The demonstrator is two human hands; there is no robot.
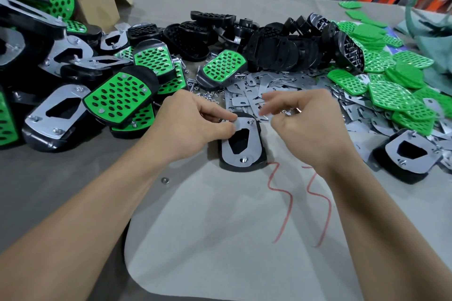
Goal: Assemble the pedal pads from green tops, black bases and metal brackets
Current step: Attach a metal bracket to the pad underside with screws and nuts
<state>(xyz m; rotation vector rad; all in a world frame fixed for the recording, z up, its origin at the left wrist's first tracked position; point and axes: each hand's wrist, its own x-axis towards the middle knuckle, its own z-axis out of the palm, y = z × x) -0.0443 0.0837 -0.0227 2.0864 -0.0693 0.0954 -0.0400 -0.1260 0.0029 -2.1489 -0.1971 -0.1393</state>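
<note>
Where it lies face down on the grey cloth [220, 227], near the table's middle, the pedal pad [242, 144] shows its black base under a metal bracket [254, 140]. Finished pads [117, 98] are piled at left, black bases [269, 49] behind, loose brackets [269, 85] and green tops [391, 95] at right. The left hand [195, 120] pinches the bracket's far left corner; the right hand [300, 115] is blurred and half curled just beside the pad, so its hold cannot be told.

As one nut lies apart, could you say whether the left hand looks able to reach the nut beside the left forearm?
Probably yes: the nut lies alone on the table, nothing over it, though the left hand must first release the bracket it pinches.
</note>
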